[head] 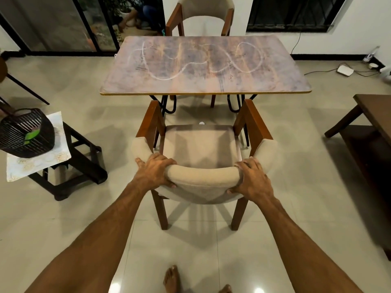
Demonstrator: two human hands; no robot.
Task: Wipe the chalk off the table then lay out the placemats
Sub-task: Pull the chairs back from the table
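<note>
Table (pixel 211 85): rectangular, mottled brown top; white chalk scrawl (pixel 163 77) loops across its far half from the left end to the right end. Near chair (pixel 201 144): upholstered, wooden arms, standing at the middle of the table's near edge, facing it. Left hand (pixel 154 171): fingers curled over the chair's padded backrest (pixel 203 175) at its left end, gripping. Right hand (pixel 251 180): gripping the same backrest at its right end. Far chair (pixel 203 17): at the table's far edge. Dark stool (pixel 84 157): on the floor left of the table, carrying a pale patterned mat (pixel 57 144) with a black slatted basket (pixel 25 134) on top.
</note>
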